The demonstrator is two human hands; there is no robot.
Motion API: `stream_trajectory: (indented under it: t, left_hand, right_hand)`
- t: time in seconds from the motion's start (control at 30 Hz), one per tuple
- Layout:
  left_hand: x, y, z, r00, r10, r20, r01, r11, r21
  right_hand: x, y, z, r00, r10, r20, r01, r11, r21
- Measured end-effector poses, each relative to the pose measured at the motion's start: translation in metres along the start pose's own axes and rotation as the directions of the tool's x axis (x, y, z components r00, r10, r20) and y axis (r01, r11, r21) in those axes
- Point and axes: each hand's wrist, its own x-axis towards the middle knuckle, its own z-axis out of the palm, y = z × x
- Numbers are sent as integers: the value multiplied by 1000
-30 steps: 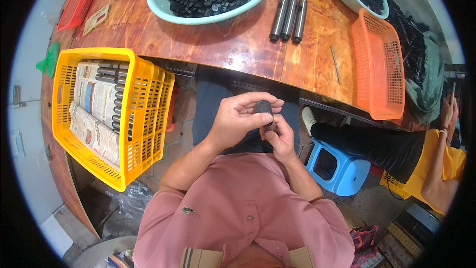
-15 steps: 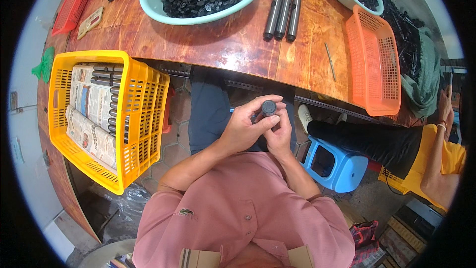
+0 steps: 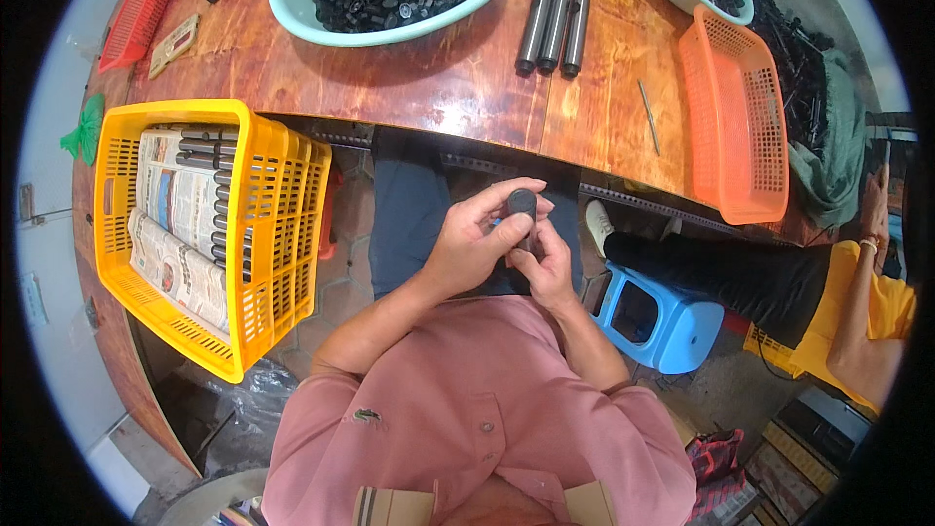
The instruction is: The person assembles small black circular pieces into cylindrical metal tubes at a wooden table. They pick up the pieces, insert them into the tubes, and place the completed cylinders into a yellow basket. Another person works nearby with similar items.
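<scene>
Close in front of my chest, both hands are closed around a dark cylinder (image 3: 523, 203) with a round black end facing up. My left hand (image 3: 477, 242) wraps it from the left, thumb pressed on its side just below the end. Lower down, my right hand (image 3: 547, 271) grips it with the thumb against it. My fingers cover most of its length. On the table beyond lie three metal tubes (image 3: 556, 29) with black ends, side by side.
At left, a yellow crate (image 3: 278, 224) holds newspaper (image 3: 175, 258) and dark tubes. A pale green basin (image 3: 390, 34) of small black parts, an orange basket (image 3: 735, 127) and a thin metal rod (image 3: 649, 119) are on the table (image 3: 409, 88). A blue stool (image 3: 682, 336) and another person's arm (image 3: 862, 302) are at right.
The cylinder has tilted, its black end moving slightly left and showing more of its side. My right thumb has shifted down along it, and both hands still hold it.
</scene>
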Motion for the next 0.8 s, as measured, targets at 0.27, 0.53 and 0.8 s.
stream_trajectory:
  t: [0.27,0.53,0.8]
  left_hand:
    - [14,-6,-21,984,-179,6,173,945,-278]
    - [21,-13,-23,971,-232,-59,187,888,-419]
    - [26,-18,-25,961,-249,-118,173,879,-444]
  right_hand:
    - [3,-20,6,946,161,281,-251,912,323]
    - [4,-26,9,910,148,387,-367,720,588]
    - [8,-33,14,907,179,380,-398,656,642]
